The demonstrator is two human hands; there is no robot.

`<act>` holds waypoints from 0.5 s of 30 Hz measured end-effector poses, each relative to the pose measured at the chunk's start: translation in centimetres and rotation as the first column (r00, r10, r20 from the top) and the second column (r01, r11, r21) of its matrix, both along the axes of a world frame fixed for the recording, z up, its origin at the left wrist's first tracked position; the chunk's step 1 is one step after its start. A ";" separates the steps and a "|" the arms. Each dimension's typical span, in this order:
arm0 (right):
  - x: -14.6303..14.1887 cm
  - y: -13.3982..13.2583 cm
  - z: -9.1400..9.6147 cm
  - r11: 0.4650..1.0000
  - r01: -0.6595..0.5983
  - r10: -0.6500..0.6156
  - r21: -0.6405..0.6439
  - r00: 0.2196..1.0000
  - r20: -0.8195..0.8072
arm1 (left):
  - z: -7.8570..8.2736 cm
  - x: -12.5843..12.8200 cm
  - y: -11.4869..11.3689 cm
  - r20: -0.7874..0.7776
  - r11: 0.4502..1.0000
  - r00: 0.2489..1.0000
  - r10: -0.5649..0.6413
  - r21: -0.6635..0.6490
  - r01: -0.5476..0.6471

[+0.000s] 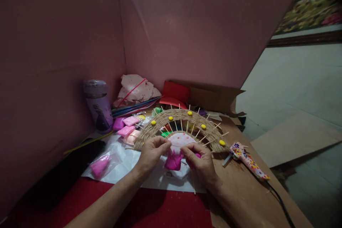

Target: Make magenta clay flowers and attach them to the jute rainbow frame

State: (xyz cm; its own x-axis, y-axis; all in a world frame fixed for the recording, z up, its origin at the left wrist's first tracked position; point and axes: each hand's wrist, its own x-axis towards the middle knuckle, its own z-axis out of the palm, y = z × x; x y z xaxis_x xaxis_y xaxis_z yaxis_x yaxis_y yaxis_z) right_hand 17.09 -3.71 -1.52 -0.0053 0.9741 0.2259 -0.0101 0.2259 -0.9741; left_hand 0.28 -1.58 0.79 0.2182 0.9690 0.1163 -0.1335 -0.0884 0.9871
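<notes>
Between my two hands hangs a small clear bag with a magenta lump of soft clay (173, 161) in its lower part. My left hand (153, 151) pinches one upper corner between thumb and fingertips. The opposite corner is pinched in my right hand (200, 160). Just behind them lies a half-ring fan of woven twine (179, 114) with thin wooden sticks poking out and several yellow dots on it. Its pale inner half-circle (184, 138) carries small red dots and is partly covered by my fingers. Another bit of magenta shows beside my right fingers.
Pink packets (128, 130) and a bagged pink lump (100, 166) lie left on white paper (120, 160). A purple tumbler (100, 108) stands behind. Right, a flower-patterned glue gun (248, 160) trails a black cord. Pink boards (197, 39) wall the back and left.
</notes>
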 end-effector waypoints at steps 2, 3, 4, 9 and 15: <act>0.0 0.0 -0.1 1.000 -0.019 0.019 -0.001 1.000 -0.004 | -0.1 0.1 0.0 -0.006 0.999 0.999 -0.034 -0.002 0.034; 0.0 -0.1 -0.2 1.000 -0.026 0.026 0.002 1.000 -0.007 | -0.2 0.1 -0.1 -0.016 0.998 0.998 -0.056 0.003 0.056; -0.1 -0.1 -0.3 0.999 -0.032 0.032 0.006 0.999 -0.009 | -0.3 0.2 -0.1 -0.028 0.997 0.997 -0.077 0.009 0.077; -0.1 -0.2 -0.7 0.998 -0.056 0.056 -0.015 0.997 -0.051 | -0.6 0.3 -0.2 -0.026 0.995 0.995 -0.094 0.020 0.094; -0.5 -0.3 -0.1 0.999 0.020 -0.024 -0.027 0.989 -0.146 | 0.2 0.2 -0.2 -0.014 0.999 0.999 -0.052 0.006 0.052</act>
